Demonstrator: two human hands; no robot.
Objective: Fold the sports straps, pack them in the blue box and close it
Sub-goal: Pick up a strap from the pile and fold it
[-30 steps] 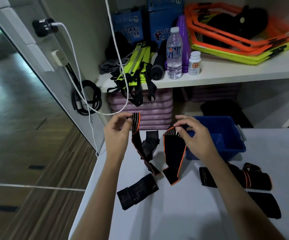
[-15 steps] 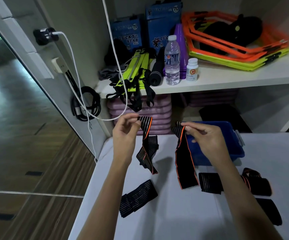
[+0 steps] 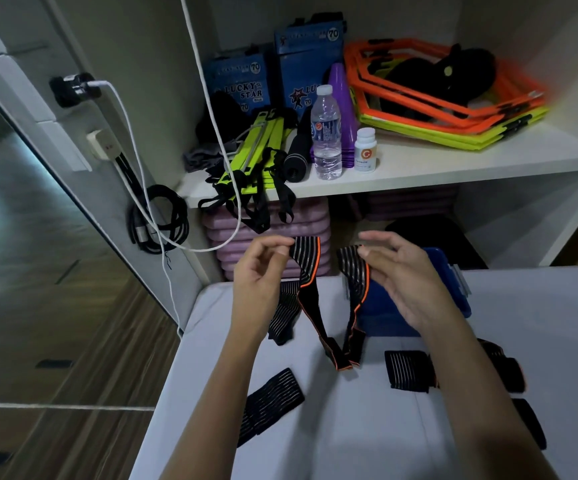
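Observation:
A long black sports strap with orange edging [image 3: 310, 299] hangs in a V above the white table [image 3: 367, 427]. My left hand [image 3: 261, 271] pinches one striped end. My right hand [image 3: 398, 275] pinches the other end. The strap's fold touches the table between my arms. Behind my right hand sits the blue box [image 3: 453, 289], open, mostly hidden by that hand. A folded black strap [image 3: 270, 400] lies near my left forearm. Another striped strap [image 3: 284, 313] lies behind my left wrist. More folded straps [image 3: 407, 370] lie to the right, partly under my right forearm.
A white shelf [image 3: 453, 168] above holds a water bottle [image 3: 325, 133], a pill jar [image 3: 365, 150], purple cones, blue cartons and orange and yellow hexagon rings [image 3: 453, 109]. White and black cables [image 3: 162, 220] hang on the left wall. The table's left edge drops to a wooden floor.
Both hands have lifted the strap's two ends higher and drawn them closer, so the strap now hangs as a V with its fold on the table.

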